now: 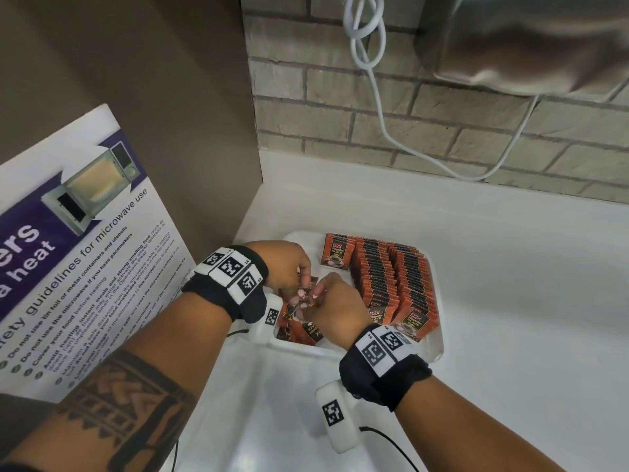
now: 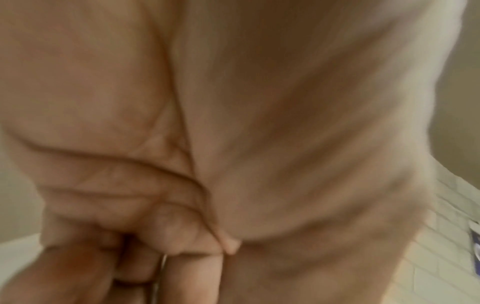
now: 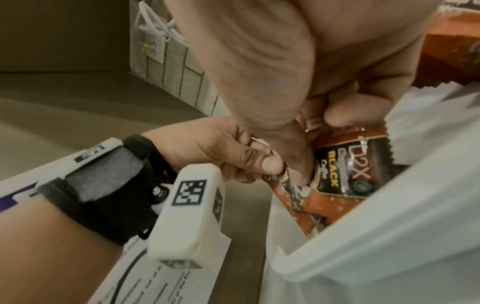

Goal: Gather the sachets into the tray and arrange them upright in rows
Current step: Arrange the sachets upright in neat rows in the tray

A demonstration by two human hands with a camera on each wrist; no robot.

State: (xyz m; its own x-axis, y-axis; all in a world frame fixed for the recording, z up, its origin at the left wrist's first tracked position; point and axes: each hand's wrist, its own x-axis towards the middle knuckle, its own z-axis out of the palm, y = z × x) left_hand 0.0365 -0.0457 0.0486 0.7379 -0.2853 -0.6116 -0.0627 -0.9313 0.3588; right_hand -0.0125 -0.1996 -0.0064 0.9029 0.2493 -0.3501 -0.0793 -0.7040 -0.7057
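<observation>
Both hands working inside the white tray (image 1: 437, 349), at about 9 o'clock of the standing rows. Left hand (image 1: 284, 267) pinching a sachet (image 3: 281, 186) by its edge between thumb and fingers; right hand (image 1: 337, 306) grasping the same loose sachets (image 1: 303, 330) from the 3 o'clock side. Two packed rows of sachets (image 1: 394, 277) already upright at 1 to 3 o'clock in the tray, one single sachet (image 1: 335, 250) standing at 12 o'clock.

Likely trouble: slick, thin foil packets slipping from a pinch grip and falling flat, or a knuckle nudging the nearest row into a domino topple, since nothing but neighbours props it. Flat, rectangular, glossy orange-and-black packets with serrated ends; smooth, rigid-looking plastic tray walls; matte white counter (image 1: 510, 250).
</observation>
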